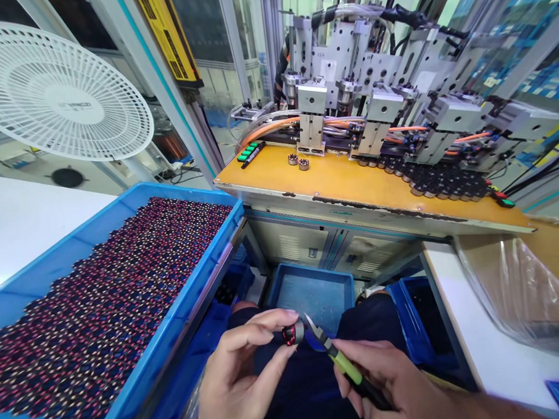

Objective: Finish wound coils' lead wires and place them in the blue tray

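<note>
Between the thumb and fingertips of my left hand (242, 368) is a small motor stator (293, 333), a ring with dark and red wire windings. My right hand (384, 378) is wrapped around side cutters (344, 362) with a green and black handle. Their pointed metal tip stands just right of the stator, apart from it. Both hands are above my lap. To the left, a blue crate (202, 250) holds many similar wound stators (111, 291) packed in rows.
Ahead, a yellow-topped bench (338, 179) carries a machine (348, 77), two separate stators (298, 162) and a dark cluster of parts (449, 180) at right. Below is a blue tray (311, 288) with scraps. A white fan (66, 95) stands at left, clear plastic (519, 285) at right.
</note>
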Tool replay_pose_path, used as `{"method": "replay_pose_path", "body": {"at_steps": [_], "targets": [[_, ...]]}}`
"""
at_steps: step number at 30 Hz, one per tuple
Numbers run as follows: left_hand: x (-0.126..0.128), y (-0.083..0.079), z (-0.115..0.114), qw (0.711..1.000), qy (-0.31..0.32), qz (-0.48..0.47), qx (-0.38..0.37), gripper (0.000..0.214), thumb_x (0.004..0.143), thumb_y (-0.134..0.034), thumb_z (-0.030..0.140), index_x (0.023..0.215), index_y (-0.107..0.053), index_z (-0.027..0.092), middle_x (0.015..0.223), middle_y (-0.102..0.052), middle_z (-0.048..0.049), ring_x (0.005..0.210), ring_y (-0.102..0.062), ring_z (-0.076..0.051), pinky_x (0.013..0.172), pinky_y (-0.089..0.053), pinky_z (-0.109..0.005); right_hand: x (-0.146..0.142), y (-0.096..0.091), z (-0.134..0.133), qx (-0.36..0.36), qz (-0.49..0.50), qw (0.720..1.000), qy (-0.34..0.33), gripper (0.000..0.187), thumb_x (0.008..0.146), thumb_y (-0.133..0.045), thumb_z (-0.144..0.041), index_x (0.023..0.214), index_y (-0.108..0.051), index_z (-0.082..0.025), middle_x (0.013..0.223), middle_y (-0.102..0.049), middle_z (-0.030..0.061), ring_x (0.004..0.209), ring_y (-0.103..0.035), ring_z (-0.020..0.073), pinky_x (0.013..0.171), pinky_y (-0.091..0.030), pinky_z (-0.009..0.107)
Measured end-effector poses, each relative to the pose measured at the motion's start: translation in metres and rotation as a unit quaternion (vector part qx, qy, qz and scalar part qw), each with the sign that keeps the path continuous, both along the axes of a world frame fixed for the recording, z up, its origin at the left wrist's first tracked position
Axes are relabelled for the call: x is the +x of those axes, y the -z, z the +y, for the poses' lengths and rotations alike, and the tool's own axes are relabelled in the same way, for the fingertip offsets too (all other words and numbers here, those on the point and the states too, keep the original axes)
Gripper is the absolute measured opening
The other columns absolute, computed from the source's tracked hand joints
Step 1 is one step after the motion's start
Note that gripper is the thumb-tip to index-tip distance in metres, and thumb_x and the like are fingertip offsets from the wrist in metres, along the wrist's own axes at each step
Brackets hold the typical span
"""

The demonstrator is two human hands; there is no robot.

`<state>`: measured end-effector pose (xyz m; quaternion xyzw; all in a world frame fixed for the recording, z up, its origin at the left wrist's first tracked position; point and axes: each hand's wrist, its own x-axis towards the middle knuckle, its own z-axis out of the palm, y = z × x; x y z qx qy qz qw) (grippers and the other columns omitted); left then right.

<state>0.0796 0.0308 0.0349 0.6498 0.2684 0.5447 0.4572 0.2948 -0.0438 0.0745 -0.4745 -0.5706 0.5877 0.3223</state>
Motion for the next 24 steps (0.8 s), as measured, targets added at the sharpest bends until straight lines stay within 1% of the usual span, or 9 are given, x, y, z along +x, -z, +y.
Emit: {"method": "replay_pose_path", "body": {"at_steps": [4, 8, 10, 12, 15, 16, 20, 22, 24], "targets": [[0.002, 0.000, 0.000, 0.999, -0.026, -0.018, -0.031, 0.034, 0.081, -0.071, 0.002, 0.103, -0.062, 0.027, 0.106, -0.077, -0.0020, 0.101, -0.075, -0.019, 0.089, -0.063, -0.030, -0.001, 0.004, -0.002, 0.018, -0.046, 0.998, 0.043, 0.039, 0.081, -0.059, -0.024, 0.119, -0.063, -0.013, 0.099, -0.061, 0.0094, 0.078, -0.057, 0.0135, 0.075, -0.052, 0.025], [0.007, 0.001, 0.003, 0.982, -0.043, -0.080, -0.167, 0.026, 0.076, -0.082, 0.021, 0.097, -0.068, 0.025, 0.103, -0.078, -0.0053, 0.095, -0.076, -0.020, 0.085, -0.063, -0.028, 0.011, -0.002, 0.007, 0.124, -0.188, 0.974, 0.024, 0.041, 0.078, -0.060, -0.019, 0.118, -0.068, -0.013, 0.092, -0.065, 0.0086, 0.087, -0.062, 0.0188, 0.081, -0.054, 0.026], [0.009, 0.004, 0.008, 0.957, -0.029, -0.123, -0.262, 0.033, 0.068, -0.089, 0.030, 0.095, -0.072, 0.024, 0.099, -0.079, -0.0060, 0.092, -0.076, -0.020, 0.082, -0.063, -0.026, 0.027, -0.014, 0.030, 0.219, -0.277, 0.933, 0.072, 0.058, 0.078, -0.057, -0.018, 0.136, -0.060, -0.013, 0.107, -0.067, 0.0126, 0.098, -0.063, 0.0226, 0.087, -0.054, 0.029], [0.008, 0.006, 0.014, 0.929, 0.000, -0.145, -0.342, 0.038, 0.062, -0.091, 0.038, 0.094, -0.076, 0.023, 0.098, -0.080, -0.0077, 0.088, -0.077, -0.022, 0.079, -0.062, -0.027, 0.051, -0.028, 0.068, 0.297, -0.368, 0.868, 0.150, 0.068, 0.078, -0.053, -0.017, 0.145, -0.051, -0.011, 0.120, -0.064, 0.0146, 0.105, -0.063, 0.0238, 0.092, -0.054, 0.032], [0.001, 0.009, 0.020, 0.901, 0.029, -0.139, -0.410, 0.039, 0.061, -0.090, 0.044, 0.090, -0.079, 0.020, 0.103, -0.080, -0.0129, 0.089, -0.077, -0.028, 0.080, -0.063, -0.035, 0.089, -0.049, 0.143, 0.286, -0.523, 0.759, 0.261, 0.068, 0.077, -0.057, -0.018, 0.144, -0.051, -0.010, 0.126, -0.065, 0.0132, 0.111, -0.063, 0.0246, 0.100, -0.050, 0.033], [-0.002, 0.010, 0.021, 0.894, 0.030, -0.137, -0.426, 0.039, 0.061, -0.090, 0.045, 0.089, -0.080, 0.020, 0.106, -0.080, -0.0143, 0.091, -0.077, -0.030, 0.082, -0.062, -0.037, 0.099, -0.053, 0.167, 0.277, -0.540, 0.745, 0.276, 0.065, 0.077, -0.059, -0.018, 0.141, -0.054, -0.009, 0.127, -0.065, 0.0144, 0.113, -0.063, 0.0263, 0.101, -0.049, 0.034], [-0.025, 0.016, 0.009, 0.881, -0.001, -0.144, -0.450, 0.042, 0.058, -0.093, 0.041, 0.093, -0.081, 0.021, 0.115, -0.077, -0.0143, 0.090, -0.077, -0.027, 0.085, -0.060, -0.034, 0.110, -0.055, 0.226, 0.252, -0.564, 0.735, 0.281, 0.046, 0.081, -0.063, -0.022, 0.124, -0.068, -0.009, 0.116, -0.071, 0.0175, 0.105, -0.067, 0.0292, 0.089, -0.049, 0.034], [-0.042, 0.021, 0.001, 0.897, -0.031, -0.120, -0.424, 0.046, 0.054, -0.095, 0.035, 0.094, -0.079, 0.021, 0.112, -0.078, -0.0118, 0.083, -0.077, -0.023, 0.083, -0.059, -0.033, 0.113, -0.049, 0.234, 0.248, -0.562, 0.739, 0.276, 0.039, 0.086, -0.062, -0.028, 0.115, -0.072, -0.004, 0.111, -0.071, 0.0234, 0.099, -0.068, 0.0315, 0.079, -0.047, 0.037], [-0.068, 0.024, -0.001, 0.922, -0.077, -0.019, -0.378, 0.045, 0.057, -0.092, 0.036, 0.096, -0.076, 0.020, 0.101, -0.078, -0.0091, 0.078, -0.076, -0.021, 0.079, -0.059, -0.033, 0.130, -0.037, 0.244, 0.250, -0.554, 0.747, 0.269, 0.043, 0.087, -0.063, -0.034, 0.104, -0.075, 0.004, 0.106, -0.069, 0.0334, 0.093, -0.069, 0.0351, 0.070, -0.042, 0.041]]}}
